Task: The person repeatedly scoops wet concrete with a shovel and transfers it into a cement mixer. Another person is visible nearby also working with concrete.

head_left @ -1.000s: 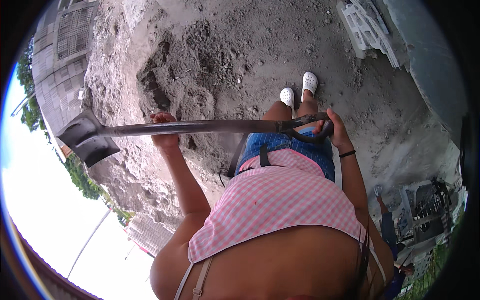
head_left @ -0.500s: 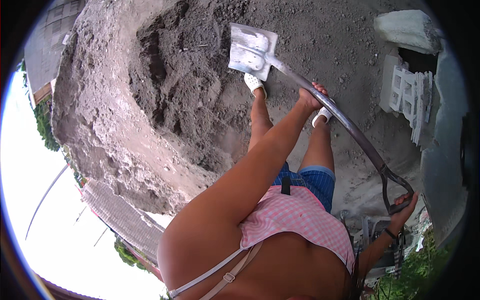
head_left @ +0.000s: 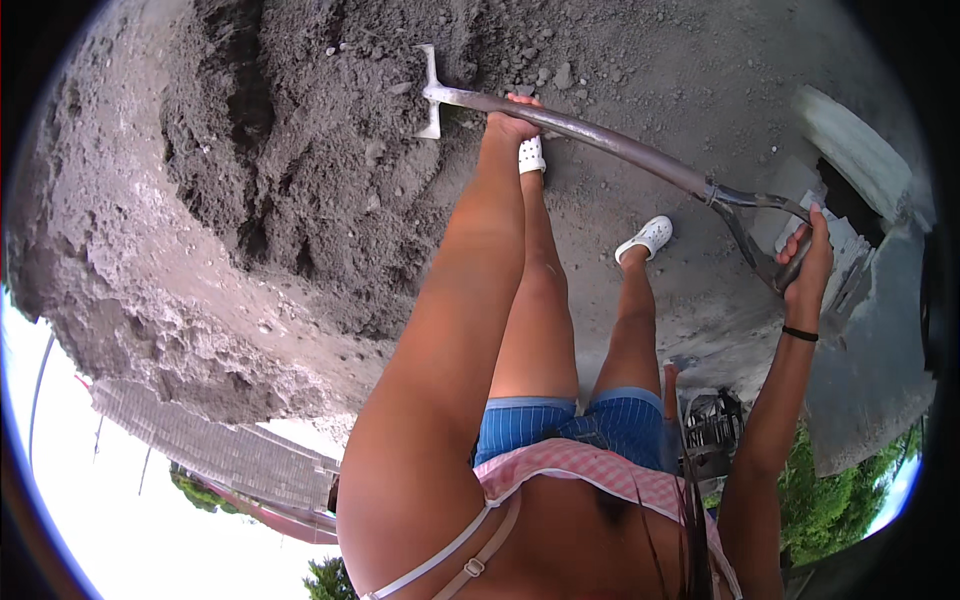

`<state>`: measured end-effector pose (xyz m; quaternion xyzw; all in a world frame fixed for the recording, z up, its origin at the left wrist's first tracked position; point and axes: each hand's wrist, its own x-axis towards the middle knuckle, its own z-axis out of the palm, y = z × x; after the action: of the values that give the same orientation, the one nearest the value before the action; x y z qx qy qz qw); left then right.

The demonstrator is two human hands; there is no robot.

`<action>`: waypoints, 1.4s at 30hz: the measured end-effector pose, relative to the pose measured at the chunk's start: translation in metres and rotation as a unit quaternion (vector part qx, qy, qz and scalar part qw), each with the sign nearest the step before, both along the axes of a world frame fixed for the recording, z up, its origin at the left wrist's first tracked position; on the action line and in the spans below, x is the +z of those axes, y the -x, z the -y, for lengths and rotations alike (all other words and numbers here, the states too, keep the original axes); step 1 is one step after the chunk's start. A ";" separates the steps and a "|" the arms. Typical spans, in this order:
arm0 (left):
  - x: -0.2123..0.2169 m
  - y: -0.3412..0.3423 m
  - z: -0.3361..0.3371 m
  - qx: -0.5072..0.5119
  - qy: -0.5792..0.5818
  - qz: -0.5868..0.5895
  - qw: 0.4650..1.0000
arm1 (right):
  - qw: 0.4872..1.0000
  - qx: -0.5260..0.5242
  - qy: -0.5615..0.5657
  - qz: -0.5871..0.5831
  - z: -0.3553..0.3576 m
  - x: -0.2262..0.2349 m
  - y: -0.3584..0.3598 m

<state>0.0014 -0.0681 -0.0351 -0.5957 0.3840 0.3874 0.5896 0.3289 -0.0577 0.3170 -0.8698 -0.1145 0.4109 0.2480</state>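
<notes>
1. Holds the shovel (head_left: 620, 148) aslant in front of the body, above the legs and the ground, with both hands on it at once.
2. Runs lengthwise from the blade (head_left: 432, 92) at upper left, along the brown shaft, to the D-shaped handle (head_left: 794, 266) farther right and nearer the body.
3. Meets the loose dark dirt (head_left: 330, 180) at the blade end, showing only a pale, narrow edge there. Cannot tell from this angle between a buried blade and one seen edge-on.
4. Places the left hand (head_left: 513, 123) clearly nearer the blade, low on the shaft and just to the right of the metal, at the end of an outstretched arm. Wraps the fingers around the shaft, partly hidden from view by it.
5. Sets the right hand (head_left: 817, 262) well apart, at the opposite end, above a dark wristband (head_left: 800, 333). Curls the fingers around the handle's crossbar, clamped on it.
6. Stands in white clogs: near the blade and left hand with the left clog (head_left: 532, 155), well apart from both with the right clog (head_left: 655, 235).
</notes>
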 end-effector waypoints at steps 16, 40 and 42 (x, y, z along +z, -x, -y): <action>0.067 0.019 0.112 -0.090 -0.042 -0.124 0.987 | 0.999 0.015 0.031 0.040 0.142 -0.006 -0.080; 0.629 -0.523 0.246 -0.420 -0.467 -0.259 0.734 | 0.782 -0.490 -0.276 -0.270 0.675 0.135 -0.331; 0.660 -0.598 0.255 -0.483 -0.547 -0.194 0.655 | 0.694 -0.562 -0.317 -0.319 0.691 0.135 -0.319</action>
<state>0.5993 -0.3231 0.6245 0.1933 0.4420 0.2945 0.8249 0.6479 -0.7485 0.4525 -0.4586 0.3581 0.3872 0.7152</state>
